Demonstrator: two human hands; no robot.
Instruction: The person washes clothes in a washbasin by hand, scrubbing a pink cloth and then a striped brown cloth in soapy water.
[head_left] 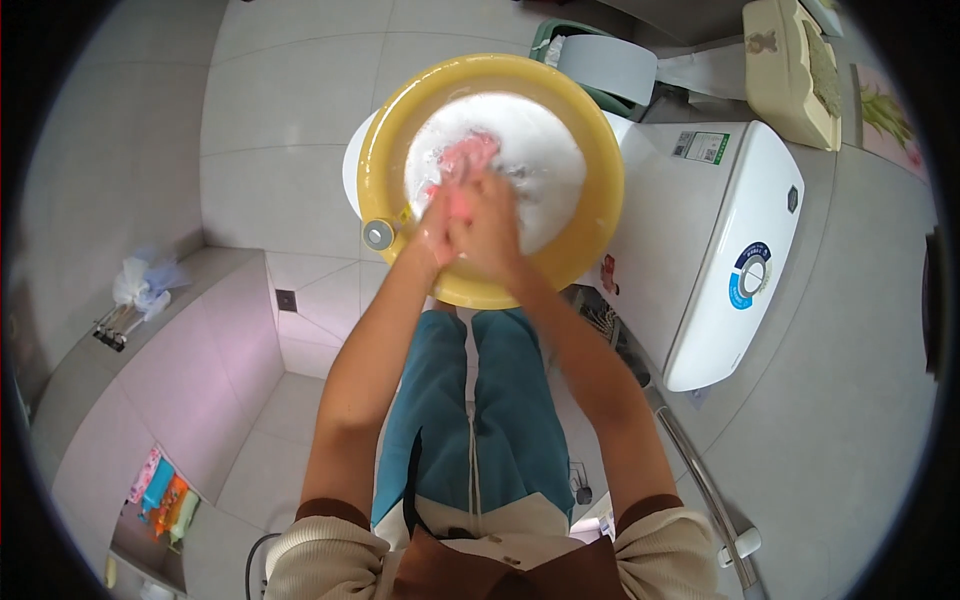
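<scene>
1. Your left hand [438,228] and right hand [487,225] are pressed together in the near half of the yellow basin [608,170], inside its rim; both forearms cross the near edge.
2. Beyond your knuckles, foamy water [550,150] gives you room toward the far rim and the right wall; the left rim is nearer your left wrist.
3. The basin's right edge overlaps the white toilet tank [660,230], so that side is bounded; at far right, a green bin [545,45] with a grey lid stands just behind.
4. Your fingers are curled in around the pink cloth [468,152], little open; blur and overlap hide exactly how each finger sits.
5. The cloth is in the basin, bunched between your hands, with a crumpled lump spreading past them into the suds and some pink showing by your left wrist.
6. The basin is round, smooth and glossy like plastic, with a grey round knob [378,234] at its left near rim.
7. The foam is dense, white and roughly circular.
8. Your blue trousers [420,400] look soft and matte, with a pale drawstring; the tank is hard, shiny and round-cornered.
</scene>
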